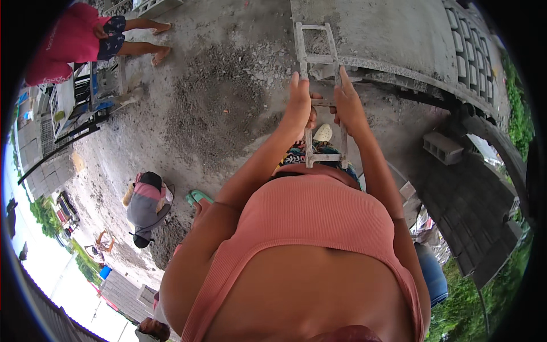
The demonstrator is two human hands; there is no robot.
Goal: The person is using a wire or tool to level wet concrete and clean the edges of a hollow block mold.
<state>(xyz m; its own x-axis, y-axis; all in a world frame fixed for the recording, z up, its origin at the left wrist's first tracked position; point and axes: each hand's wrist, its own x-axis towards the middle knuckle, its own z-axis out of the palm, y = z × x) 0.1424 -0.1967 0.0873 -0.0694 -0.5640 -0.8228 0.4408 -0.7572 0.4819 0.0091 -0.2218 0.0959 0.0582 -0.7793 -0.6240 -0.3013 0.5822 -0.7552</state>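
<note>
A narrow, grey, ladder-shaped frame (319, 58) with several crossbars, coated in dust, is held out in front of my body. My left hand (299, 105) grips its left rail, and my right hand (348, 105) has hold of the right rail at about the same height. The fingers of both hands curl round the rails, partly hidden behind them. The frame's near end hangs close to my waist, over my patterned shorts. Its far end reaches toward a grey concrete slab (376, 28).
Hollow blocks (473, 54) stand in rows at the upper right; one block (443, 148) lies apart. Dark gravel (213, 108) covers ground to the left. A person in pink (68, 37) stands upper left beside a metal machine (85, 94). Another person (148, 205) bends over at left.
</note>
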